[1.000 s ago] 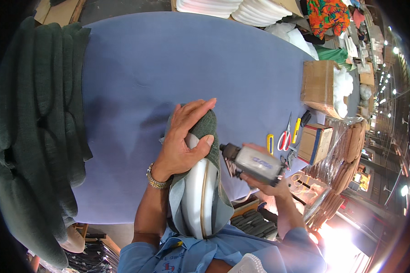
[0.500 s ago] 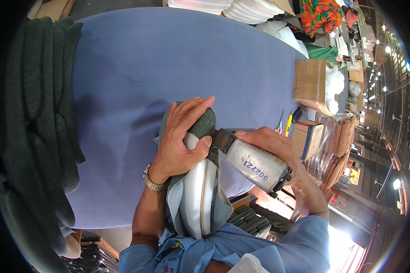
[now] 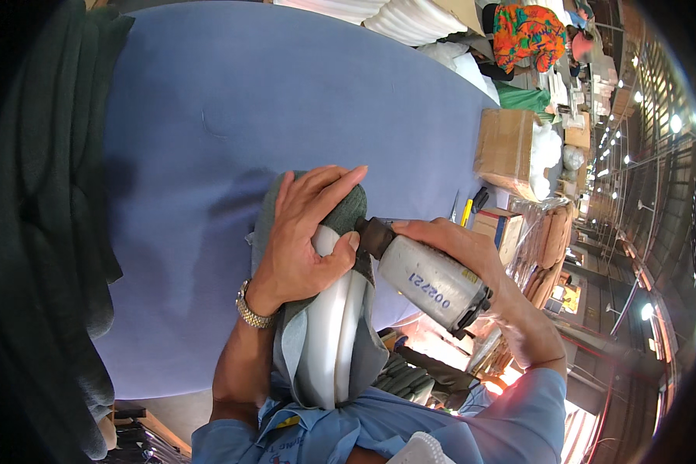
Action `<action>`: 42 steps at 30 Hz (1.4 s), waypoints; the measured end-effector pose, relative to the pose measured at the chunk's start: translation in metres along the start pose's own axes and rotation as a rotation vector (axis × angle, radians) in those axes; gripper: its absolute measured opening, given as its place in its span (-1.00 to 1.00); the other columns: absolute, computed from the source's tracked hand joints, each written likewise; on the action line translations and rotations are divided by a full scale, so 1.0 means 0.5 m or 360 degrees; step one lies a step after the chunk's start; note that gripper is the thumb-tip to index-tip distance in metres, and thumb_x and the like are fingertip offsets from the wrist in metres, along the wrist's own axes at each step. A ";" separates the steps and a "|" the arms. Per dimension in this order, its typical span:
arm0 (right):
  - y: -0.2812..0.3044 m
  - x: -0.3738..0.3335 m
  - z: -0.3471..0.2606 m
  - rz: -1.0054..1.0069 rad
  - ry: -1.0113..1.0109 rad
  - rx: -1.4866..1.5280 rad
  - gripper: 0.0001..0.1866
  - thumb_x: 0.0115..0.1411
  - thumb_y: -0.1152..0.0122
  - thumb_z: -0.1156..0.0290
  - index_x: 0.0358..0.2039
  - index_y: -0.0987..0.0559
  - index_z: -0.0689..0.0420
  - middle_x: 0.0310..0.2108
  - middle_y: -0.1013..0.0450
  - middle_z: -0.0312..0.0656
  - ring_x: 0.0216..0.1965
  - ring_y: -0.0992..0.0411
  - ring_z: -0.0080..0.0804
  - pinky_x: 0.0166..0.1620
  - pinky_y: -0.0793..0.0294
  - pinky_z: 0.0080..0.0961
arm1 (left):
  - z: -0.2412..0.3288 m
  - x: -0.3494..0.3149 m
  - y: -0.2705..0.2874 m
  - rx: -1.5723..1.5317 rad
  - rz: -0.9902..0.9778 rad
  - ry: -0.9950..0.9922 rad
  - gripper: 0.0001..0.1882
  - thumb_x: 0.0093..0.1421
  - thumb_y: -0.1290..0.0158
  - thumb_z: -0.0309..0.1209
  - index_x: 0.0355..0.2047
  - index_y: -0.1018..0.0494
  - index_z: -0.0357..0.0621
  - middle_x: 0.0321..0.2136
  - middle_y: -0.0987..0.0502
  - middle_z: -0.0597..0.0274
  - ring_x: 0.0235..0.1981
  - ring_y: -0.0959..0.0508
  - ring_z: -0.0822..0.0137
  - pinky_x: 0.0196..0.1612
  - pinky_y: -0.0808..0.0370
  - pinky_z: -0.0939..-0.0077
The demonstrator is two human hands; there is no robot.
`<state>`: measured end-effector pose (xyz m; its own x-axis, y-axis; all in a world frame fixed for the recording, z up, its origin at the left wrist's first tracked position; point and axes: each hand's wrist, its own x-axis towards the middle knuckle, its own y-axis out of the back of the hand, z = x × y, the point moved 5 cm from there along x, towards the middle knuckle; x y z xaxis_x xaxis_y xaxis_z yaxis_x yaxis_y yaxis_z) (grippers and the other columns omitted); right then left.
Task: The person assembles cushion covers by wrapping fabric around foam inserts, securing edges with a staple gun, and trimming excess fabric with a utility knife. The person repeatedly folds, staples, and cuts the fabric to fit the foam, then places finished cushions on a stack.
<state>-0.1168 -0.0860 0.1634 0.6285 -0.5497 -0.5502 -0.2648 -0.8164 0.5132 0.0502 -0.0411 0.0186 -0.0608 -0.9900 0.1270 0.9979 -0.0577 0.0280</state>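
Observation:
A padded piece with white foam stands up against my front, partly wrapped in grey-green fabric. My left hand is closed round its far end, fingers laid over the fabric and thumb pressed at the fabric's edge. A silver staple gun with a black nose is held in my right hand, whose thumb lies along the top. The nose meets the side of the padded piece close to my left thumb. Whether it presses into the fabric, I cannot tell. My right fingers are mostly hidden behind the tool.
Dark green fabric hangs in folds at the left of the blue-covered table. At its right edge are a cardboard box with white stuffing and a yellow marker. A person in an orange patterned shirt is at the far right.
The view has shifted, so the table and boxes sit further left. Both hands keep their hold, with the staple gun's nose still beside my left thumb.

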 end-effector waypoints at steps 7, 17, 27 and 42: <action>0.005 0.041 0.003 0.0065 -0.0023 -0.0163 -0.20 -0.03 -0.48 0.19 0.26 -0.47 0.15 0.11 -0.53 -0.06 0.07 -0.55 -0.21 0.11 -0.49 -0.38 | -0.008 -0.004 0.000 -0.0011 0.0016 -0.0055 -0.23 0.08 -0.09 -0.25 0.37 -0.33 -0.02 0.24 -0.38 -0.02 0.31 -0.33 -0.02 0.45 0.13 -0.23; 0.001 0.036 0.022 0.0162 0.0161 -0.0013 -0.10 -0.14 -0.48 0.25 0.30 -0.40 0.05 0.15 -0.50 -0.13 0.11 -0.54 -0.23 0.18 -0.44 -0.40 | -0.042 0.069 0.001 -0.0419 -0.0075 0.0294 -0.49 0.36 0.10 -0.07 0.07 -0.59 -0.14 -0.05 -0.61 -0.05 0.03 -0.54 0.01 0.26 -0.29 0.11; 0.005 0.048 0.003 0.0145 0.0060 -0.0019 -0.17 -0.15 -0.40 0.41 0.25 -0.44 0.04 0.04 -0.56 -0.09 0.02 -0.58 -0.19 0.13 -0.47 -0.41 | -0.108 0.140 -0.037 0.0235 -0.0053 0.0700 -0.30 0.41 0.28 0.09 -0.42 -0.65 -0.21 -0.46 -0.59 -0.28 -0.34 -0.61 -0.21 -0.13 -0.51 0.10; -0.002 0.094 0.007 0.0192 0.0129 -0.0154 -0.20 -0.13 -0.43 0.24 0.20 -0.49 0.17 0.04 -0.57 -0.04 0.02 -0.58 -0.24 0.09 -0.52 -0.37 | -0.109 0.129 -0.030 0.0683 0.0001 0.0042 -0.79 0.17 -0.05 -0.27 -0.51 -0.48 -0.10 -0.39 -0.56 -0.05 -0.31 -0.60 -0.09 -0.25 -0.51 -0.04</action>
<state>-0.0893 -0.1116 0.1348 0.6544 -0.6234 -0.4279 -0.2727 -0.7224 0.6354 0.0323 -0.1110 -0.0274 -0.0542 -0.9933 0.1021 0.8986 -0.0039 0.4387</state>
